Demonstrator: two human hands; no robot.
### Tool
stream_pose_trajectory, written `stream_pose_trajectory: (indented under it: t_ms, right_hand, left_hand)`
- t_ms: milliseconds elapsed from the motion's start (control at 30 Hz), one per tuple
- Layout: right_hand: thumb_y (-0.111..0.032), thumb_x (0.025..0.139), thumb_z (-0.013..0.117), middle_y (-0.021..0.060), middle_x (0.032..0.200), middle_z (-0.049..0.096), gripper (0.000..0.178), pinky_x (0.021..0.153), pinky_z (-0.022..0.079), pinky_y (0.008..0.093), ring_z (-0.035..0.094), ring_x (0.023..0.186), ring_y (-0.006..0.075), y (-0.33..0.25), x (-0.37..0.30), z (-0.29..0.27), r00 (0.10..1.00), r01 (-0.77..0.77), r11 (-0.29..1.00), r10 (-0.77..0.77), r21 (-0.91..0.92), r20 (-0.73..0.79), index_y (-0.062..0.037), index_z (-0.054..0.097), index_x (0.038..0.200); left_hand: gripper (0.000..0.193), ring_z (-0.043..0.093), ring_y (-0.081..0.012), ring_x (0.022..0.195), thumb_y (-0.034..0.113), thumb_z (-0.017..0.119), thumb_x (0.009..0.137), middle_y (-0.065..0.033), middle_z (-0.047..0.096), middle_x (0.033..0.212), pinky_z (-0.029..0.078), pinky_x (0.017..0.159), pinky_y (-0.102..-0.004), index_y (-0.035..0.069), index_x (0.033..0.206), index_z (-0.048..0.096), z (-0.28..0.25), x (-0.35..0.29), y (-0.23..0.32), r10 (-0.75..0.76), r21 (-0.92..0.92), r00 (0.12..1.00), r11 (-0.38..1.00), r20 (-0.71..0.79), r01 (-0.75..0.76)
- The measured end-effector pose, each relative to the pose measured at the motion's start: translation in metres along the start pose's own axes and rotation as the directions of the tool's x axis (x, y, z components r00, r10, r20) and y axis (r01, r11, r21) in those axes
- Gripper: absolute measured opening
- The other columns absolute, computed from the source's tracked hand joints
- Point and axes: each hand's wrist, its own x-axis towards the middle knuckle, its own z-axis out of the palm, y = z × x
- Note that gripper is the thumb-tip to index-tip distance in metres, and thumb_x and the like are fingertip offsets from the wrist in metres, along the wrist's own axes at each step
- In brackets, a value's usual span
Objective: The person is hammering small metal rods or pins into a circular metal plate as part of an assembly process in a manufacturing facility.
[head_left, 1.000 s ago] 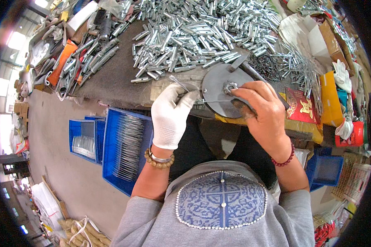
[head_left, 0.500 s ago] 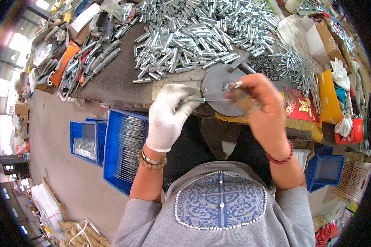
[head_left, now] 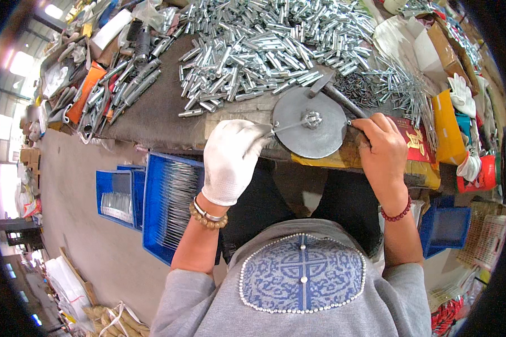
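Evidently, left of the grey disc (head_left: 315, 141), our gloved left hand (head_left: 229, 162) has its grip on a slim metal rod (head_left: 287, 128) reaching over the disc; rightward, our right hand (head_left: 383, 150) pinches something unidentifiable. We best pinch firmly, steadying the rod. Half a second earlier, our right hand overlapped the disc.

Gry disc (head_left: 314, 142), wht glove (head_left: 228, 160)

Metal tubes (head_left: 250, 59), round plate (head_left: 315, 145) on bench (head_left: 149, 104)
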Motion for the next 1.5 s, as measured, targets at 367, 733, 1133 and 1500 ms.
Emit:
stream_pose_trajectory:
  t_ms: [367,733,1133,1500]
  right_hand:
    - [0.002,0.084,0.076,0.0132,0.097,0.07,0.03,0.079,0.056,0.0362,0.07,0.09,0.027,-0.05,0.003,-0.001,0.995,-0.098,0.755,0.053,0.648,0.089,-0.0032,0.075,0.113]
    - [-0.008,0.098,0.071,0.0022,0.087,0.071,0.015,0.064,0.051,0.0264,0.062,0.074,0.0077,-0.074,0.005,0.014,0.769,-0.634,0.017,0.119,0.773,0.628,0.0039,0.072,0.107]
    - [0.0,0.091,0.076,0.0073,0.115,0.072,0.012,0.084,0.052,0.0286,0.066,0.1,0.0123,-0.055,-0.009,0.014,0.973,-0.216,0.358,0.161,0.908,0.168,0.0004,0.074,0.103]
    - [0.001,0.097,0.071,0.0014,0.098,0.073,0.006,0.08,0.053,0.0261,0.067,0.089,0.01,-0.055,0.011,0.015,0.936,-0.279,0.153,0.266,0.948,0.232,0.0002,0.074,0.103]
  left_hand:
    - [0.014,0.069,-0.0228,0.099,0.007,0.074,0.099,-0.0125,0.074,0.106,0.053,0.091,-0.0335,-0.003,0.108,0.076,-0.008,0.007,0.035,-0.354,-0.385,0.933,0.872,-0.07,0.302]
    - [0.022,0.068,-0.0308,0.097,0.004,0.079,0.089,-0.0105,0.074,0.102,0.052,0.09,-0.0405,0.006,0.111,0.08,0.005,0.006,0.068,-0.219,-0.204,0.958,0.962,-0.186,0.181]
    - [0.023,0.067,-0.0292,0.096,0.003,0.082,0.087,-0.0095,0.073,0.102,0.052,0.089,-0.0396,0.006,0.109,0.079,0.015,0.01,0.064,-0.199,-0.211,0.953,0.966,-0.23,0.151]
    - [0.022,0.067,-0.0335,0.101,0.004,0.08,0.084,-0.0126,0.072,0.103,0.053,0.092,-0.042,0.004,0.106,0.078,0.007,0.014,0.058,-0.114,-0.131,0.979,0.987,-0.167,0.093]
